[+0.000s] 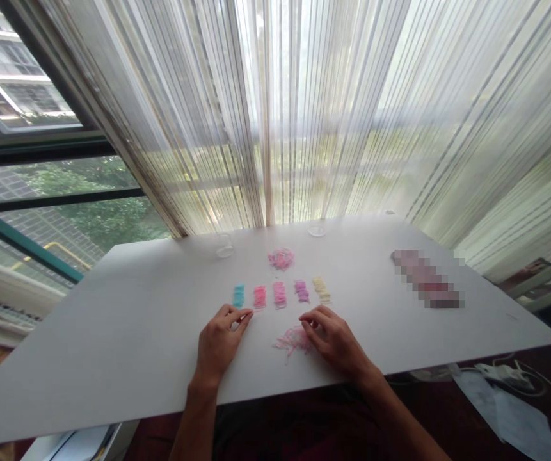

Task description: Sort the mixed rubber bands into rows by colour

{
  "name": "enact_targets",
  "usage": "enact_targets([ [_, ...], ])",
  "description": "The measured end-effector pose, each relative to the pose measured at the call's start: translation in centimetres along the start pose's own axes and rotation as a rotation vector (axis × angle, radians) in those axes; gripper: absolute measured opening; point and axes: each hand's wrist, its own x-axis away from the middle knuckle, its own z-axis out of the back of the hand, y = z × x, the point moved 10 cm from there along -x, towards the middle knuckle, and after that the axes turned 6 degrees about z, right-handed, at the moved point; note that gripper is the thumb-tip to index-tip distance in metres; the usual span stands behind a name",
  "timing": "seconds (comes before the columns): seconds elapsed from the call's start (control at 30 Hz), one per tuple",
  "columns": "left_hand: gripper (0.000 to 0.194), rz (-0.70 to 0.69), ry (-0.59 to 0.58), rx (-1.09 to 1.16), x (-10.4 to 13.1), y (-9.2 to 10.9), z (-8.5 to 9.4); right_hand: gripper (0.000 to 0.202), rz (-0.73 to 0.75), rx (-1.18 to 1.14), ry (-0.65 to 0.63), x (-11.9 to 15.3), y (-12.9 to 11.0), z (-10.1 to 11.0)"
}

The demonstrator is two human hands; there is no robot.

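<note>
My left hand [220,339] is closed in a pinch just below the bright pink column [260,296] of small thin bands. A thin pale pink band [257,311] shows at its fingertips. My right hand [333,336] is curled over the right side of a loose pile of pink and pale bands [292,340]; whatever its fingertips hold is too small to make out. Bands also lie in neat columns: blue [239,295], lighter pink [279,294], purple [301,291] and pale yellow [322,290]. Behind them sits another mixed pile [281,258].
The white table [150,333] stands against a window with sheer striped curtains [304,128]. Two clear round dishes, one left [224,246] and one right [317,230], are near its back edge. A blurred-out object [426,280] lies at the right.
</note>
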Motion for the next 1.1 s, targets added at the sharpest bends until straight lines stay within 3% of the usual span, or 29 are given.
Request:
enact_targets([
  [0.2,0.019,-0.004,-0.035,-0.057,0.1,0.7,-1.1,0.012,-0.005,0.0,-0.013,0.1,0.3,-0.2],
  [0.37,0.021,-0.011,-0.014,-0.09,0.3,0.6,-1.0,0.013,-0.005,0.008,0.004,0.2,0.5,-0.2],
  [0.63,0.027,-0.169,-0.104,-0.095,1.8,2.6,-2.0,0.013,0.009,0.032,0.026,0.1,0.2,0.1],
  [1.1,0.031,-0.078,-0.135,-0.25,1.6,2.4,-2.7,0.013,0.013,0.031,0.023,0.1,0.2,0.1],
])
